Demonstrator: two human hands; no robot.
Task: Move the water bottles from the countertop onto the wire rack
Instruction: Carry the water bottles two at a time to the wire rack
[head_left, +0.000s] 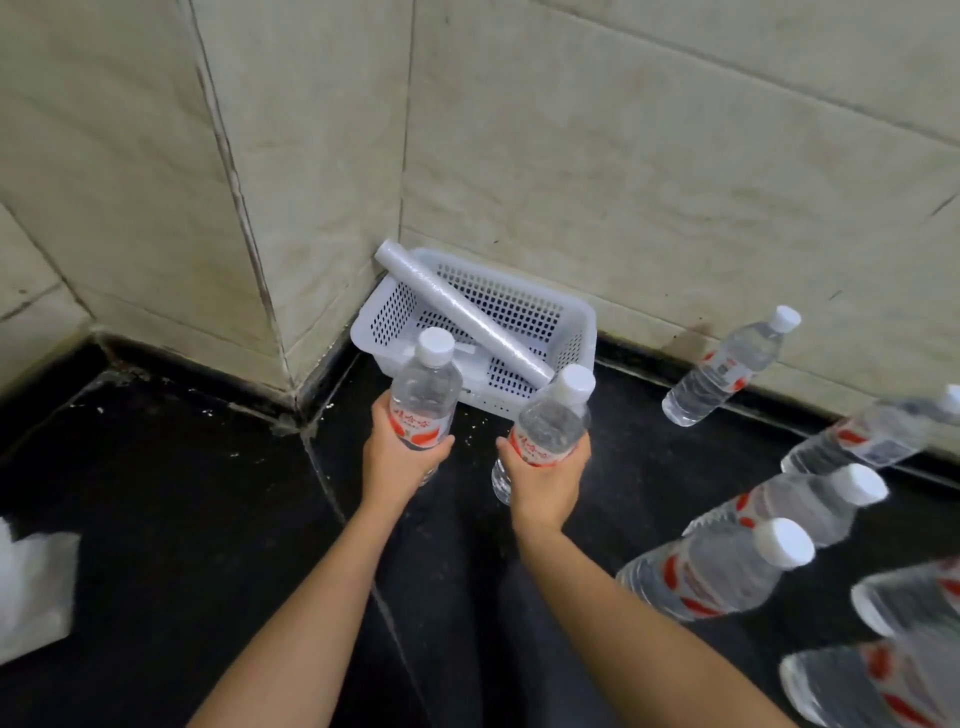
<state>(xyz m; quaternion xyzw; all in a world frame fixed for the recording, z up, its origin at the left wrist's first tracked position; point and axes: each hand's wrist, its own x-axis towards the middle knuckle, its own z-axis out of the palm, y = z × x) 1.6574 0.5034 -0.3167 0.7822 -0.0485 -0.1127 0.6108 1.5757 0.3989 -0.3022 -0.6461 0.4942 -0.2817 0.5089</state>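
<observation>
My left hand (397, 457) grips a clear water bottle (426, 387) with a white cap and a red label, held upright above the black countertop (171, 493). My right hand (548, 480) grips a second bottle of the same kind (553, 418), tilted slightly right. Several more bottles stand on the countertop at the right, one by the wall (727, 369), others nearer (719, 569). No wire rack is in view.
A white perforated plastic basket (576, 332) sits in the wall corner just beyond the held bottles, with a grey roll (462, 312) lying across it. Beige tiled walls close off the back. A white crumpled bag (31, 587) lies at the left edge.
</observation>
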